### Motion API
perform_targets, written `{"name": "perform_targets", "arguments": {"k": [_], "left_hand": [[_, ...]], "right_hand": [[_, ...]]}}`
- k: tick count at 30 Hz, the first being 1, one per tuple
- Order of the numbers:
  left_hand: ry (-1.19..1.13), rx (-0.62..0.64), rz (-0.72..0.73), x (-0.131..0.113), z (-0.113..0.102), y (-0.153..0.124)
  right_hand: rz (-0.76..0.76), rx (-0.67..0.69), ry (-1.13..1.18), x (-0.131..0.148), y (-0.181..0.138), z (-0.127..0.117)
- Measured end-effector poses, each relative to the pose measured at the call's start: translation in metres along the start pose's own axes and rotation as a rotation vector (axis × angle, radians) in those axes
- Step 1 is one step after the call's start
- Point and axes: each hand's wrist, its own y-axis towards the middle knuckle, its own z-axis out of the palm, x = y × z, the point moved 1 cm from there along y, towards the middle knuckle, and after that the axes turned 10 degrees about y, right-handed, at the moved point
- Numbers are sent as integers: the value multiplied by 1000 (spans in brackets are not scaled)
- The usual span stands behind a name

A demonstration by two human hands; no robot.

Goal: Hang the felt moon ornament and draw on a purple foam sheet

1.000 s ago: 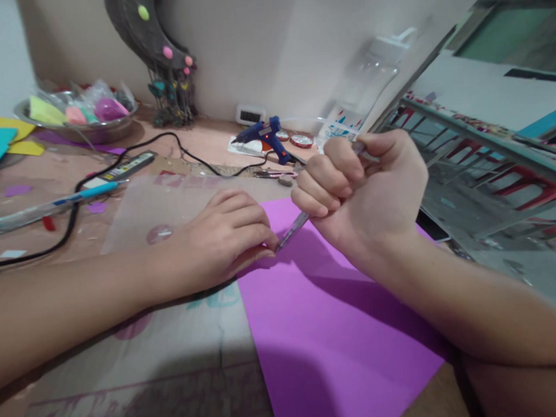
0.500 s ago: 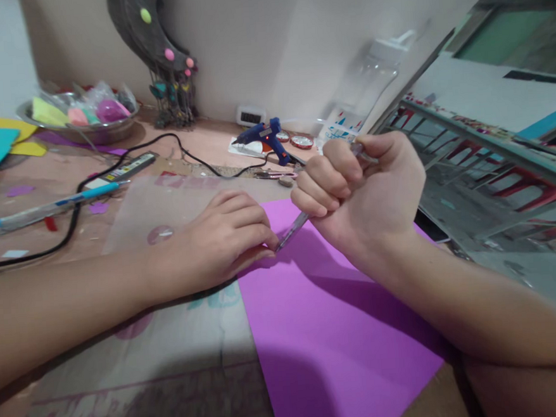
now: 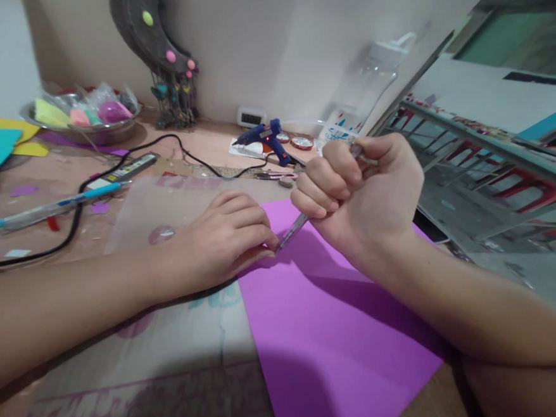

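My right hand (image 3: 362, 183) is closed in a fist around a slim greyish stick-like tool (image 3: 292, 233), too blurred to name more exactly. The tool slants down and left, its lower tip beside the fingertips of my left hand (image 3: 232, 234). The left thumb and forefinger are pinched together at that tip; what lies between them is hidden. Beneath both hands lies a sheet of purple paper (image 3: 296, 334), shaded by the right arm. The left hand's edge rests over the sheet's upper left side.
A blue glue gun (image 3: 266, 138) with a lit red light and black cord (image 3: 178, 139) stands behind the hands. At left are a blue pen (image 3: 59, 205), a cutter (image 3: 130, 168) and a metal bowl (image 3: 105, 130). A bottle (image 3: 360, 95) stands back right.
The view has shifted very slightly. Both hands, the slim tool and the purple paper hold practically the same positions.
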Motion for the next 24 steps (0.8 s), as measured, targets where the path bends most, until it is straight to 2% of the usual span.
{"name": "perform_targets", "arguments": {"k": [3, 8, 24], "left_hand": [[-1, 4, -4, 0, 0, 0], [14, 11, -9, 0, 1, 0], [-7, -15, 15, 0, -1, 0]], "right_hand": [[15, -37, -17, 0, 1, -3], [39, 26, 11, 1, 2, -8], [50, 69, 55, 1, 1, -7]]}}
